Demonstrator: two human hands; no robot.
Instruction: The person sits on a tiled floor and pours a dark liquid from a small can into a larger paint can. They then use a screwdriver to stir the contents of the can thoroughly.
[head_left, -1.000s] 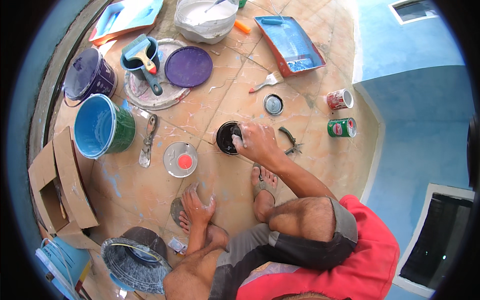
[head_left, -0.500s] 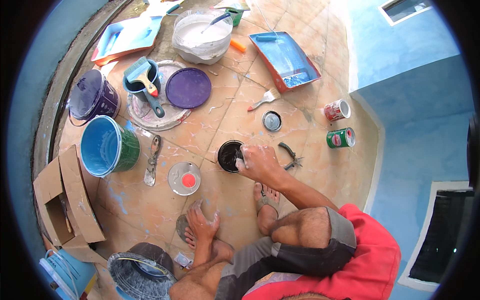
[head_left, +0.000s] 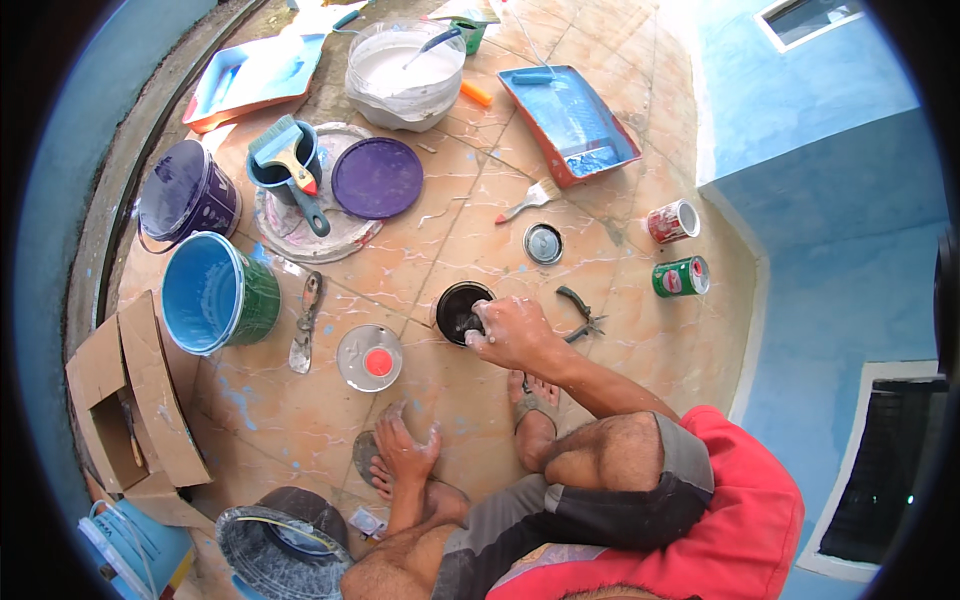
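Observation:
My right hand (head_left: 508, 330) is at the right rim of an open can of dark paint (head_left: 462, 312), its fingers curled down over the opening. Whatever those fingers hold, if anything, is hidden by the hand and the dark paint. White smears cover the knuckles. My left hand (head_left: 407, 447) hangs by my left foot with its fingers spread and nothing in them. Just beyond it stands a round metal can with a red cap (head_left: 378, 362). A round metal lid (head_left: 543, 243) lies beyond the paint can, and pliers (head_left: 582, 313) rest to the right of my right hand.
A scraper (head_left: 305, 325), a paintbrush (head_left: 529, 200) and a purple lid (head_left: 377, 177) lie on the tiles. Blue-lined bucket (head_left: 205, 290), cardboard box (head_left: 150, 390) and black bucket (head_left: 285, 530) stand left. Paint trays (head_left: 570, 125) and a white-filled tub (head_left: 405, 75) are farther off; two small cans (head_left: 681, 277) sit right.
My right hand has shifted slightly right and nearer to me along the rim of the paint can. My left hand stays where it was.

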